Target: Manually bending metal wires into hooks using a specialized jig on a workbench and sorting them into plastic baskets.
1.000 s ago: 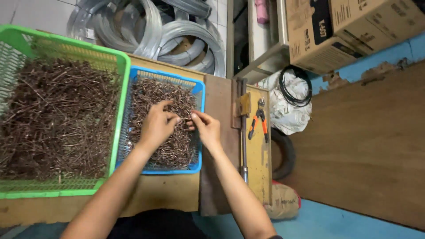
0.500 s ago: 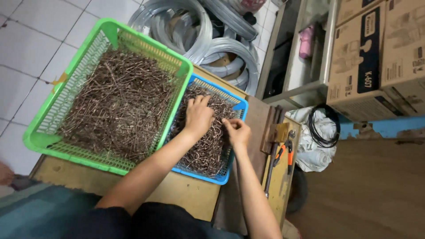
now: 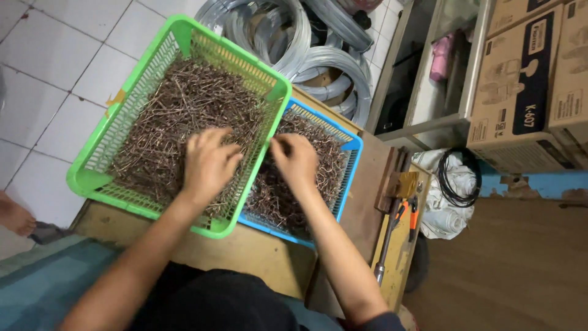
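The left hand (image 3: 208,162) lies spread on the metal pieces (image 3: 177,116) in the green basket (image 3: 177,30); the right hand (image 3: 297,160), curled at the blue basket (image 3: 352,147) just beside, grips something I cannot make out.

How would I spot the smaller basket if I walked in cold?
Find the wooden workbench, where two plastic mesh baskets of brown bent wire pieces sit side by side. The big green plastic basket is on the left; the one you want touches its right side, under the right hand. It is the blue plastic basket, lower and narrower.
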